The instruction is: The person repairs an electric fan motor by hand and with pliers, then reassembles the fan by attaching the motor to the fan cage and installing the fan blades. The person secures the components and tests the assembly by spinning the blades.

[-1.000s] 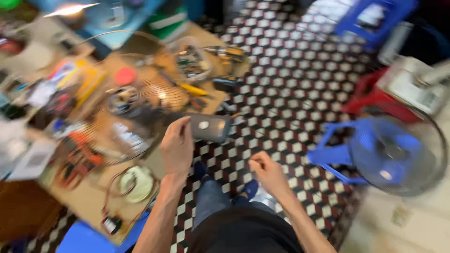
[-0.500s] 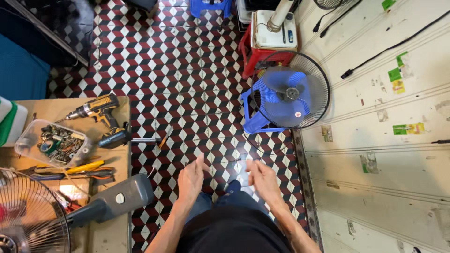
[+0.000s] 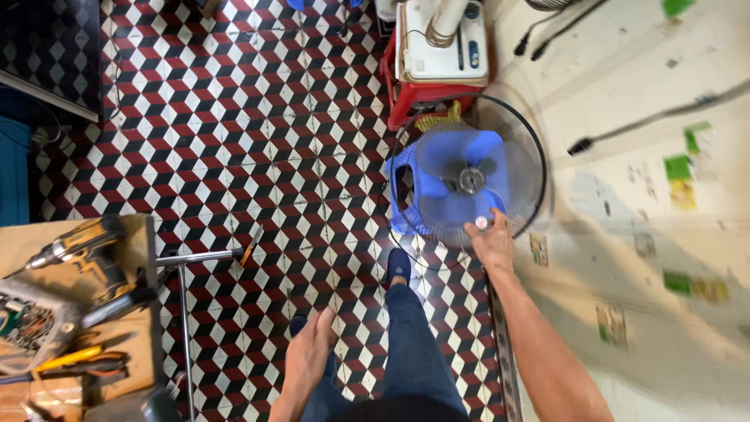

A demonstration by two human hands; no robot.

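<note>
Head view — fan (image 3: 469, 176) seemingly faces upward.

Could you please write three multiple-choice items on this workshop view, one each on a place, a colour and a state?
1. Where is the right hand?
A. On the cordless drill
B. At the lower rim of the fan
C. On the red stool

2. What colour are the fan blades?
A. Blue
B. Green
C. Yellow

3. What state is the left hand in?
A. Gripping a screwdriver
B. Pressed flat on the bench
C. Empty, over the tiled floor

Answers: 1 B, the fingers meet the wire guard's bottom edge. 2 A, blue shows through the guard. 3 C, nothing lies in it, and patterned tiles are beneath.
</note>
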